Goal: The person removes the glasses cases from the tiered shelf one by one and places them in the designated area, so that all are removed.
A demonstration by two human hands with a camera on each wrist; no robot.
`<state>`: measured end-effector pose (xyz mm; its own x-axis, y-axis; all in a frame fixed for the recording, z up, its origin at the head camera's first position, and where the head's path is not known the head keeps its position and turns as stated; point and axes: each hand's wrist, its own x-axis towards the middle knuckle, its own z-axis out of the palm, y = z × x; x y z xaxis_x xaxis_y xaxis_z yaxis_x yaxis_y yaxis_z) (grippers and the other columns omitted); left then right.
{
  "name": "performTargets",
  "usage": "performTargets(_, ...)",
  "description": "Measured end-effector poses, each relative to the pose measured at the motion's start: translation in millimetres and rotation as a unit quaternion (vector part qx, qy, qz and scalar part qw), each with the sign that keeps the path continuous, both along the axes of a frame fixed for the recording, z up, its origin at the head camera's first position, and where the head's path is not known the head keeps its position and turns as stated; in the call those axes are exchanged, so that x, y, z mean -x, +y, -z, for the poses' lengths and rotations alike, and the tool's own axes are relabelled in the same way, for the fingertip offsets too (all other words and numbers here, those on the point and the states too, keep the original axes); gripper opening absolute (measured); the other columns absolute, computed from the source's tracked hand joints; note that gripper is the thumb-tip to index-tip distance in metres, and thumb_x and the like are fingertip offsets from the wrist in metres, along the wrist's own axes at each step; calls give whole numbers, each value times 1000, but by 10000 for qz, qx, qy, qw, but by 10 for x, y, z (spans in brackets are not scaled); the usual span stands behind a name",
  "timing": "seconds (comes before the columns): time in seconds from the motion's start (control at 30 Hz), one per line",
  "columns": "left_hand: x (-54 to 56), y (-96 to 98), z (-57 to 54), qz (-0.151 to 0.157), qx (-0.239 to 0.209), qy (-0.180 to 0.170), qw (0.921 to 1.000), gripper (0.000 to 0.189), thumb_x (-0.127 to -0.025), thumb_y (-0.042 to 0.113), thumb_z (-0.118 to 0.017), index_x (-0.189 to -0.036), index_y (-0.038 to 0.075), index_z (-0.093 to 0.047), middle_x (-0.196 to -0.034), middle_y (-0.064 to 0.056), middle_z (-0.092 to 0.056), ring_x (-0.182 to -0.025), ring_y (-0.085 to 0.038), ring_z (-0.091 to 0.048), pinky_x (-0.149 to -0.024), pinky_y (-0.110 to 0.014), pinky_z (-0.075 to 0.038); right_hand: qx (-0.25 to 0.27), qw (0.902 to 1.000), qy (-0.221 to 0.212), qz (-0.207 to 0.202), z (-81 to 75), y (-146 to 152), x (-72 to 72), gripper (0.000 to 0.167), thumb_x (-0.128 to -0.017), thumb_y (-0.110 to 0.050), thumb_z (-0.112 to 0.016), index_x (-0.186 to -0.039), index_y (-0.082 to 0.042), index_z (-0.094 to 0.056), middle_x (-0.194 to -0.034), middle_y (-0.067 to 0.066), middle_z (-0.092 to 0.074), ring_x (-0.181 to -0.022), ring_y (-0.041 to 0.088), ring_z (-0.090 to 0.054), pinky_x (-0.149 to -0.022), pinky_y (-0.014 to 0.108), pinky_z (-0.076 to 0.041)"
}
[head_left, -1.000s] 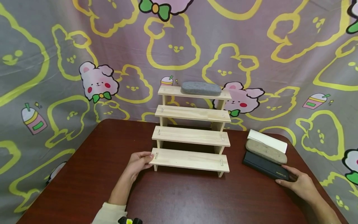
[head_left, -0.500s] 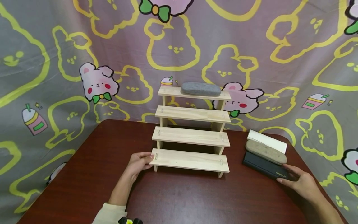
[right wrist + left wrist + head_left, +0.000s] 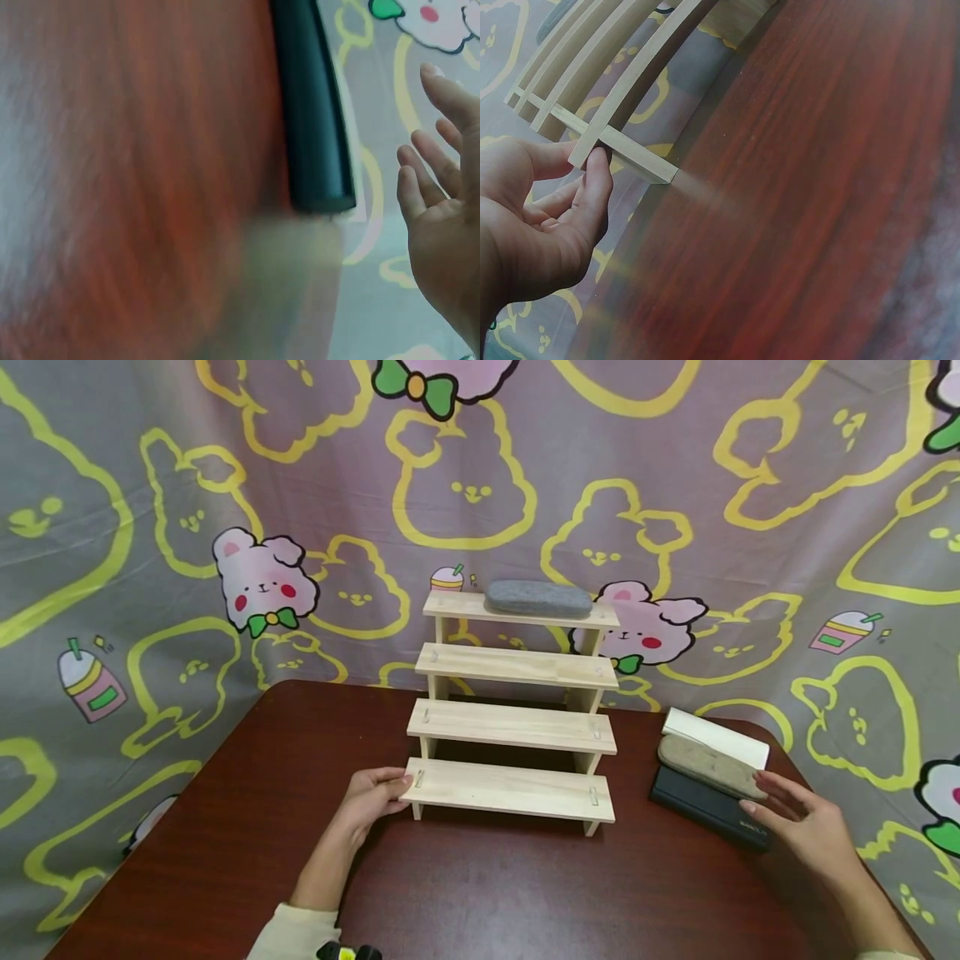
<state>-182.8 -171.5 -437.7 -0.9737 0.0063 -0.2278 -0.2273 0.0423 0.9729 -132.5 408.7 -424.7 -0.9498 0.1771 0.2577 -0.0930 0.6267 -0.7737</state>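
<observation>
A four-step style wooden display rack (image 3: 512, 724) stands mid-table. My left hand (image 3: 372, 795) pinches the left end of its lowest board, thumb and fingers on either side in the left wrist view, where the hand (image 3: 559, 214) shows large. On the top board lies a grey glasses case (image 3: 538, 598). At the right, a white case (image 3: 716, 739), a brown glasses case (image 3: 708, 765) and a black glasses case (image 3: 705, 806) lie side by side. My right hand (image 3: 808, 827), fingers spread and holding nothing, is over the right ends of the brown and black cases.
The dark red-brown table (image 3: 480, 893) runs close to a patterned cloth (image 3: 315, 460) hanging behind and at both sides. The cases lie near the table's right edge. A pale blurred patch covers part of the right wrist view.
My right hand has let go of the black case's right end and risen, shifting up towards the brown case. The left hand and the rack have stayed put.
</observation>
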Motion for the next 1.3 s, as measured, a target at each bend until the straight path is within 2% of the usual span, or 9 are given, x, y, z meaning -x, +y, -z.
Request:
performTargets(0.17, 1, 3, 2, -18, -16, -28, 10000, 43, -98, 2, -59, -134, -20, -51, -109, -18, -67, -79, -6, -66, -71, -16, -61, -5, 9992, 349, -171, -124, -99, 32, 46, -93, -12, -75, -135, 0, -60, -107, -43, -57, -95, -27, -54, -76, -4, -46)
performTargets(0.27, 2, 4, 2, -36, -10, -33, 10000, 42, -98, 1, -60, -134, -20, -51, -109, -17, -67, -79, -6, -65, -70, -15, -60, 73, 9973, 630, -359, -195, -150, 36, 36, -94, -5, -71, -129, -7, -66, -103, -39, -62, -89, -21, -61, -72, 0, -51)
performTargets(0.4, 4, 4, 5, -57, -24, -19, 10000, 42, -98, 1, -60, -133, -20, -52, -108, -17, -67, -78, -6, -65, -69, -15, -60, 153, 9942, 946, -498, -293, -215, 30, 37, -94, 2, -68, -127, -14, -69, -98, -34, -66, -81, -14, -66, -64, 8, -56)
performTargets(0.53, 5, 5, 3, -47, -39, -21, 10000, 42, -98, 1, -60, -133, -20, -52, -108, -16, -67, -77, -5, -65, -69, -15, -60, 38, 9919, 1183, -458, -397, -272, 24, 38, -92, 4, -69, -127, -9, -69, -97, -32, -67, -80, -13, -65, -64, 7, -54)
performTargets(0.67, 3, 5, 1, -42, -45, -17, 10000, 42, -98, 1, -60, -133, -20, -51, -109, -18, -67, -78, -6, -66, -70, -15, -60, -94, 9915, 1251, -356, -514, -336, 20, 37, -91, 3, -70, -127, -7, -69, -97, -34, -67, -82, -15, -63, -65, 3, -49)
performTargets(0.87, 1, 1, 7, -34, -24, -1, 10000, 42, -98, 2, -60, -133, -20, -52, -110, -18, -67, -78, -5, -66, -69, -15, -60, 41, 9938, 1055, -350, -689, -446, 27, 37, -93, -2, -70, -129, -12, -69, -98, -34, -68, -80, -12, -62, -53, 14, -53)
performTargets(0.97, -1, -1, 11, -37, -33, -3, 10000, 42, -98, 2, -60, -133, -20, -52, -109, -18, -67, -78, -5, -66, -70, -15, -60, 67, 9932, 1081, -436, -774, -518, 45, 37, -94, -2, -69, -130, -10, -68, -106, -34, -68, -87, -14, -64, -60, 10, -54)
performTargets(1.1, -3, -1, 9, -41, -34, -7, 10000, 42, -98, 2, -60, -133, -19, -53, -109, -19, -67, -79, -6, -66, -70, -16, -60, -76, 9906, 1278, -474, -872, -621, 87, 36, -93, 0, -69, -129, -1, -66, -110, -36, -66, -94, -17, -64, -76, -1, -47)
performTargets(1.3, -3, 0, -2, -33, -48, -5, 10000, 42, -98, 3, -61, -133, -19, -53, -111, -20, -67, -81, -7, -66, -71, -16, -61, -192, 9854, 1600, -543, -1001, -725, 172, 35, -92, 2, -70, -127, 1, -67, -107, -37, -65, -90, -18, -64, -76, -2, -47)
